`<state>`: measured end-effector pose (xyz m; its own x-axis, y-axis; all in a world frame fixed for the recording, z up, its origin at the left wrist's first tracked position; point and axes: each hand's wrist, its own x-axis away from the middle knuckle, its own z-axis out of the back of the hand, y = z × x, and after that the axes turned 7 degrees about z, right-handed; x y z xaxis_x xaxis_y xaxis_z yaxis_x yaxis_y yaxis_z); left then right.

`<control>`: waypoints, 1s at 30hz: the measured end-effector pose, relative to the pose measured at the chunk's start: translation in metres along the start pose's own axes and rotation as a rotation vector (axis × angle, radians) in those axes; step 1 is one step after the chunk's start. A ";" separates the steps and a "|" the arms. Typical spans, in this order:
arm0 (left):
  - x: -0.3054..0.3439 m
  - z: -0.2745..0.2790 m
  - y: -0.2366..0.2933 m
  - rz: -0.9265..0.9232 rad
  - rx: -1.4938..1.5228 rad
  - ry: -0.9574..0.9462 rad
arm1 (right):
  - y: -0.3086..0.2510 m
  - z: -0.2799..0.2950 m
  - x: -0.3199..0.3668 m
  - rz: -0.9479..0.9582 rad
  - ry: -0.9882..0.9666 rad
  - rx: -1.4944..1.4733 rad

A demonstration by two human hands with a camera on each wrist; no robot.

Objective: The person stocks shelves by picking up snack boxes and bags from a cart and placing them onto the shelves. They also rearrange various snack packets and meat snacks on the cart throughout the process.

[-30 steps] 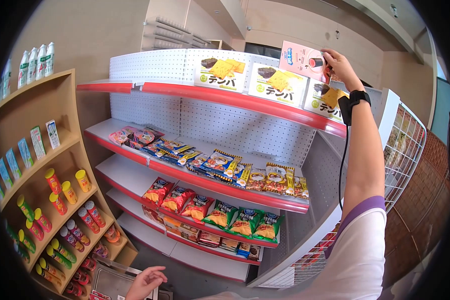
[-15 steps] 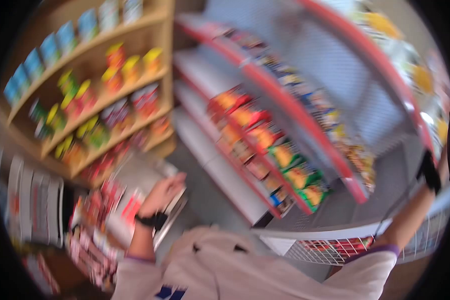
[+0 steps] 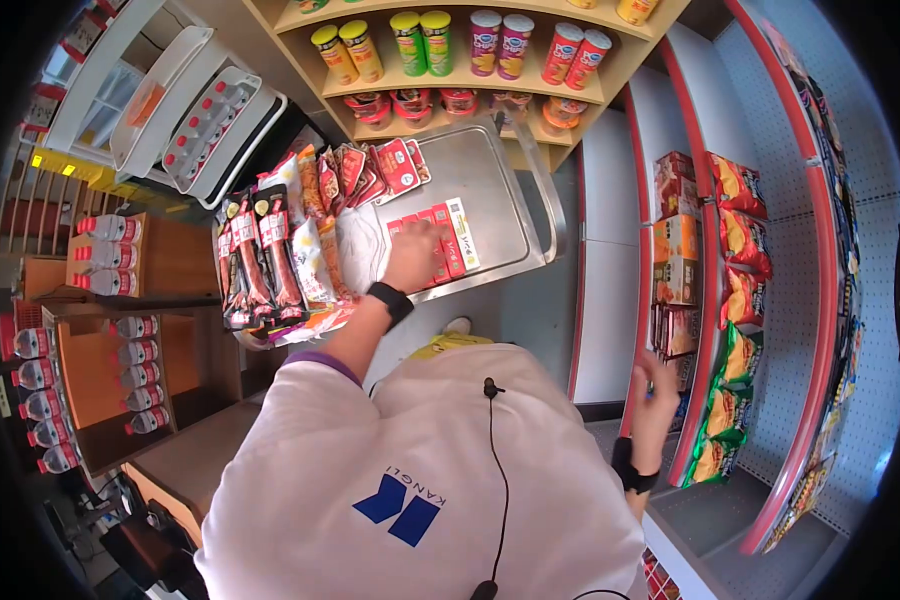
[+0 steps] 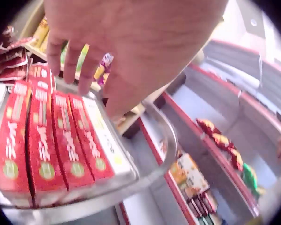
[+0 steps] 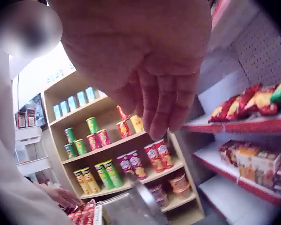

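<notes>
My left hand (image 3: 415, 258) hovers over a row of red boxes (image 4: 47, 140) on a metal cart tray (image 3: 485, 180). In the left wrist view its fingers are extended above the boxes, holding nothing. A white-faced box (image 4: 103, 133) stands at the end of that row, by the tray's rail. To the left on the cart lie red snack packs (image 3: 398, 165) and long dark sausage-like packs (image 3: 275, 250). Beside the shelving, my right hand (image 3: 653, 400) is raised with relaxed fingers; the right wrist view shows its palm bare.
A wooden rack with snack tubes (image 3: 485, 45) stands behind the cart. Along the right runs red-edged shelving with chip bags (image 3: 740, 300) and boxes (image 3: 676, 260). White bins (image 3: 205, 135) and water bottles (image 3: 110, 255) are at left. The cart's curved rail (image 3: 550, 200) sticks out.
My right hand has left the pink box at the top shelf and come down empty. The head view has swung left and down to the cart. My left hand is now above the red boxes.
</notes>
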<state>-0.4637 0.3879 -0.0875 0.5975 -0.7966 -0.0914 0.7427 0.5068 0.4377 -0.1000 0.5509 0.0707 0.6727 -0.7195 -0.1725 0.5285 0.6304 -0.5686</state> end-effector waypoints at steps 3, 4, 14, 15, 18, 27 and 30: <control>0.013 -0.029 0.035 -0.086 -0.278 -0.190 | -0.015 -0.023 -0.006 0.010 -0.101 -0.039; 0.012 -0.040 0.043 -0.120 -0.425 -0.255 | -0.021 -0.025 -0.010 0.062 -0.111 -0.028; -0.002 -0.070 0.055 -0.259 -0.682 -0.329 | -0.025 -0.023 -0.004 0.049 -0.112 0.003; -0.004 -0.069 0.056 -0.277 -0.695 -0.351 | -0.024 -0.025 -0.001 0.045 -0.113 0.003; -0.008 -0.069 0.054 -0.354 -0.654 -0.319 | -0.023 -0.028 0.002 0.001 -0.118 -0.034; -0.024 -0.008 0.099 -0.843 -0.092 -0.320 | -0.029 -0.015 -0.035 0.142 -0.168 -0.159; -0.030 0.042 0.145 -0.937 0.172 -0.485 | -0.028 -0.014 -0.066 0.292 -0.209 -0.277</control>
<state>-0.3861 0.4717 0.0163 -0.4016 -0.9094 -0.1079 0.7681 -0.3986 0.5011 -0.1668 0.5769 0.0872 0.8783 -0.4309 -0.2072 0.1619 0.6758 -0.7191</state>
